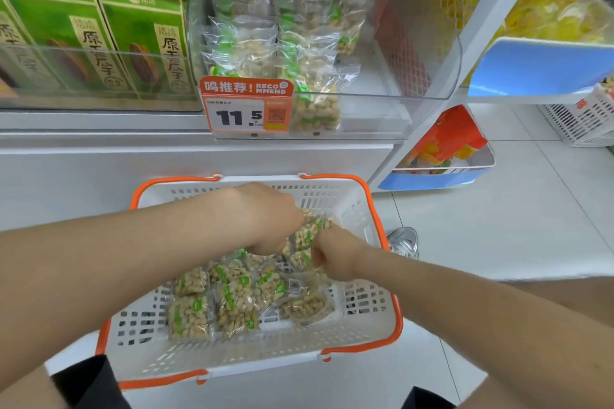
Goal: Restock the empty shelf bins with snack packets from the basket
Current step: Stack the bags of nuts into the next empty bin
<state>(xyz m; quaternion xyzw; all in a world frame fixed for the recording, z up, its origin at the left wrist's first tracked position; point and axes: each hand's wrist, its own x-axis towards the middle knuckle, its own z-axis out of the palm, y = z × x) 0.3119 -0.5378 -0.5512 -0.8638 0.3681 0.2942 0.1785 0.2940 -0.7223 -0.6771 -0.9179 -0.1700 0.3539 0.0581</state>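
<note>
A clutch of snack packets [307, 234] is being picked up inside the basket [362, 325], with the left hand [269, 219] and right hand [335, 256] curled round it (loose packets [232, 302] lie at six o'clock). A lift to the half-filled clear bin [432, 86] at twelve o'clock is judged the next move.

This was a shop: an orange price tag [246, 105] hung on a clear shelf bin [415, 43] of snack packets [246, 53], and a plastic shopping basket [352, 209] was below it.

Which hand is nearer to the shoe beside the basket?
Right. The right hand is just left of the shoe, inside the basket; the left hand is farther left.
</note>
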